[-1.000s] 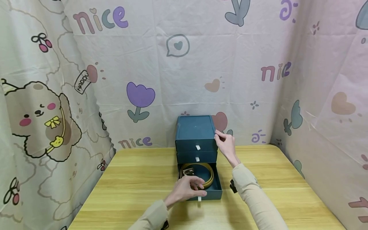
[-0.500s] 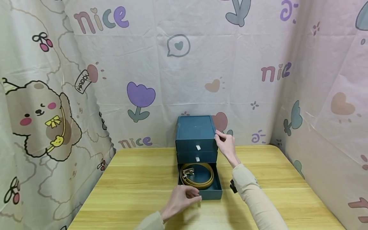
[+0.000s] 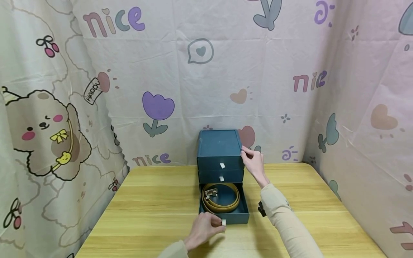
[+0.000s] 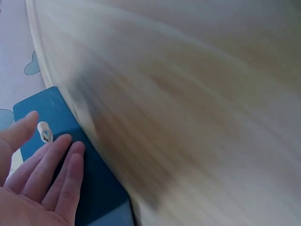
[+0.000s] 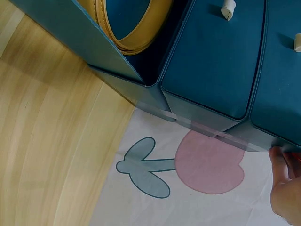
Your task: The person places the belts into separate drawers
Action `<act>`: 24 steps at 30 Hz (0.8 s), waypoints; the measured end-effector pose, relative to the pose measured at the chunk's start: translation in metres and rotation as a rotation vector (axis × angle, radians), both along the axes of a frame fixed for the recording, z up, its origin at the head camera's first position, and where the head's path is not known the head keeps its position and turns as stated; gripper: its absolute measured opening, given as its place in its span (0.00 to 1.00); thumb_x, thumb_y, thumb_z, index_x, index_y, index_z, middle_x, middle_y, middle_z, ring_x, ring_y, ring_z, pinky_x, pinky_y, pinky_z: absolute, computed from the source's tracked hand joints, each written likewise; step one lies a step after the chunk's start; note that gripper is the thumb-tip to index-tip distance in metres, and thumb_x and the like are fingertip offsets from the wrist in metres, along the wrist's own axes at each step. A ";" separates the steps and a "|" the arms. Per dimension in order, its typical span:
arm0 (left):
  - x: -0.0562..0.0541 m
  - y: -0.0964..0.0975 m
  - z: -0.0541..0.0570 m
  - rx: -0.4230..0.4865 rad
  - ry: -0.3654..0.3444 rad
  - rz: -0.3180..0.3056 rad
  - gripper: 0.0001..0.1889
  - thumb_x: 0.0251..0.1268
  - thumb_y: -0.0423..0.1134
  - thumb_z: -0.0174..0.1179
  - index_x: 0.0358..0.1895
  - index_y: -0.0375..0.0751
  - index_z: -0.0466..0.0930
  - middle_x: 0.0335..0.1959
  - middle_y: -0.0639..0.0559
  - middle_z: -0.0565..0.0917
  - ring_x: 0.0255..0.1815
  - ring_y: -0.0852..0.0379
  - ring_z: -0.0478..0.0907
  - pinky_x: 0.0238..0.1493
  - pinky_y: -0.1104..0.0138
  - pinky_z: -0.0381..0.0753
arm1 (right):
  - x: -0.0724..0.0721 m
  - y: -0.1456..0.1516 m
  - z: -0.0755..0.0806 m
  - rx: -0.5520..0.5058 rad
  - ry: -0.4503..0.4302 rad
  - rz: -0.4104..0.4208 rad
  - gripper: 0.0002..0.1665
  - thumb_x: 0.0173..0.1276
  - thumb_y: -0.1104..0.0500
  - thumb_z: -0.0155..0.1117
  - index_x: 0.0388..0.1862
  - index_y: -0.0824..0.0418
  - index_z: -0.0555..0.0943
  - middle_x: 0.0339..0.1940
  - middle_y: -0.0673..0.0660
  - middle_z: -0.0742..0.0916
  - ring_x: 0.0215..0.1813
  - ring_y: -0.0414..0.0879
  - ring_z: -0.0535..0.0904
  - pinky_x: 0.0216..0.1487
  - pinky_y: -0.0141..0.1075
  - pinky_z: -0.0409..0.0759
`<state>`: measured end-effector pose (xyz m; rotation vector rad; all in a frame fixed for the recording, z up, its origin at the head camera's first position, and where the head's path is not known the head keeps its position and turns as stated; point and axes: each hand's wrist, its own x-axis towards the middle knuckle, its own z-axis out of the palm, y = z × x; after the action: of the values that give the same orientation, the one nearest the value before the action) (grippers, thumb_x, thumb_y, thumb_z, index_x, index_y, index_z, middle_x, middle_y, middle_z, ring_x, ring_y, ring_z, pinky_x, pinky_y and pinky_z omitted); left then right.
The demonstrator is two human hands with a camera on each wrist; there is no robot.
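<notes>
A dark blue drawer box stands on the table with its bottom drawer pulled out. Inside that drawer lies a coiled tan belt with a metal buckle. My left hand is at the drawer's front, beside its pale pull tab. The left wrist view shows the tab between thumb and index finger, the thumb apart from it, the straight fingers against the drawer front. My right hand touches the box's upper right edge with its fingertips; some fingers are hidden.
Two closed drawers with pale tabs sit above the pulled-out one. The wooden table extends on both sides of the box. Patterned cloth hangs close behind it and along both sides.
My left hand has moved from over the belt down and toward me, to the drawer's front tab. The belt now shows fully. My right hand has stayed on the box edge.
</notes>
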<state>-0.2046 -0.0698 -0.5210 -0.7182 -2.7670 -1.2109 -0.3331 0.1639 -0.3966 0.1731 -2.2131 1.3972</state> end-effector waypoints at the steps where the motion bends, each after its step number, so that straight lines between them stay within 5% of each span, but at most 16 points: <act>1: 0.000 0.001 0.000 0.002 0.004 0.009 0.10 0.53 0.47 0.76 0.35 0.47 0.93 0.31 0.56 0.92 0.32 0.68 0.87 0.33 0.75 0.80 | 0.000 0.000 0.000 0.001 0.000 -0.003 0.19 0.73 0.59 0.61 0.60 0.61 0.84 0.62 0.58 0.86 0.57 0.54 0.87 0.54 0.47 0.85; 14: -0.004 0.014 -0.006 0.014 0.059 0.150 0.05 0.48 0.42 0.78 0.28 0.47 0.93 0.24 0.58 0.91 0.24 0.72 0.80 0.27 0.76 0.75 | 0.000 0.000 -0.001 0.013 0.000 0.005 0.19 0.73 0.59 0.61 0.60 0.61 0.84 0.62 0.59 0.85 0.57 0.55 0.86 0.56 0.48 0.85; 24: -0.006 0.016 -0.008 0.046 0.079 0.164 0.07 0.48 0.43 0.77 0.29 0.45 0.93 0.24 0.57 0.91 0.24 0.72 0.81 0.25 0.76 0.75 | -0.002 0.001 -0.002 0.019 0.015 -0.003 0.19 0.73 0.59 0.61 0.60 0.62 0.84 0.61 0.59 0.86 0.58 0.55 0.86 0.56 0.48 0.84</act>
<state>-0.2110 -0.0539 -0.5289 -0.5122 -2.6644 -1.1827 -0.3354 0.1645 -0.3982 0.1858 -2.2142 1.3696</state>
